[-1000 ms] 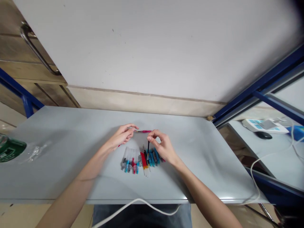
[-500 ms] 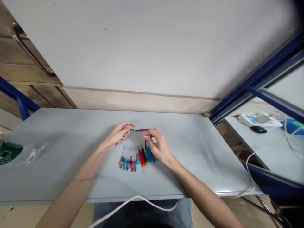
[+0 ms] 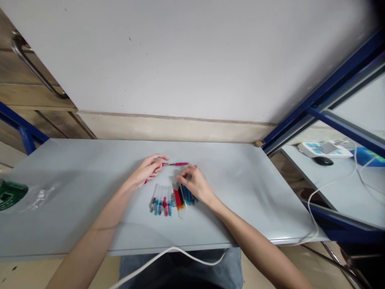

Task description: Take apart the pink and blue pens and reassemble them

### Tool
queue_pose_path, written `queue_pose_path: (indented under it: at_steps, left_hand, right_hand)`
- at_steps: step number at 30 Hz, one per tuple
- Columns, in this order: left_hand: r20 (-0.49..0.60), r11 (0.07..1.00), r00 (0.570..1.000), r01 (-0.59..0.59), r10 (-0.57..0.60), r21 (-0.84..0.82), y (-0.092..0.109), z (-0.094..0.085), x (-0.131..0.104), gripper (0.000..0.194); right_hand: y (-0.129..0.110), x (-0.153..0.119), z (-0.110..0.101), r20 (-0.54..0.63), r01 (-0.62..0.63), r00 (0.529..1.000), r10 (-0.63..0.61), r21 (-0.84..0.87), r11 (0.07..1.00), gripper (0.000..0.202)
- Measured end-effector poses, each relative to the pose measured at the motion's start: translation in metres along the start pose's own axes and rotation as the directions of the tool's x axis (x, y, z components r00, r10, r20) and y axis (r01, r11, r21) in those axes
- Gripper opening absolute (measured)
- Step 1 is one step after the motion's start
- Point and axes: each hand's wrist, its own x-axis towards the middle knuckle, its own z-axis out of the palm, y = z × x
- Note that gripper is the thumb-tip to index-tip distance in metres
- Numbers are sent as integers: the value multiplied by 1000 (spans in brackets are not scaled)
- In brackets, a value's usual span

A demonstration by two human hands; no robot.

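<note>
My left hand [image 3: 149,170] is closed around a red pen part [image 3: 146,182], whose end shows below the fingers. A thin stick with a pinkish-red barrel piece [image 3: 180,163] lies just right of those fingers; whether it is also held, I cannot tell. My right hand [image 3: 194,182] is over the blue pen barrels [image 3: 189,196], its thumb a little apart from the curled fingers and nothing visible between them. Beside it lie red and black ink refills [image 3: 178,197]. Further left are clear pen tubes with coloured ends [image 3: 161,202] in a row.
A grey table [image 3: 240,216] bears everything. At left stands a green-labelled clear bottle [image 3: 13,195]. A white cable [image 3: 168,251] loops across the front edge. On the right, behind a blue metal frame [image 3: 339,120], are a black mouse [image 3: 323,161] and a white device [image 3: 325,149].
The dark stick under my right fingertips has been let go beside the blue barrels. My right hand has shifted slightly left, away from the red barrel piece. My left hand keeps its grip.
</note>
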Motion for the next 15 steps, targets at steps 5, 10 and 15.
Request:
queue_pose_path:
  at_steps: [5, 10, 15]
  left_hand:
    - [-16, 1000, 1000, -20, 20, -7, -6, -4, 4, 36]
    - [-24, 995, 996, -87, 88, 42, -4, -8, 3, 36]
    - [-15, 987, 991, -131, 133, 94, 3, -16, 1, 41]
  right_hand:
    - [1, -3, 4, 3, 29, 1000, -28, -156, 987, 19]
    - [-3, -6, 3, 5, 50, 999, -50, -215, 975, 18]
    - [-3, -4, -2, -40, 66, 996, -75, -209, 976, 19]
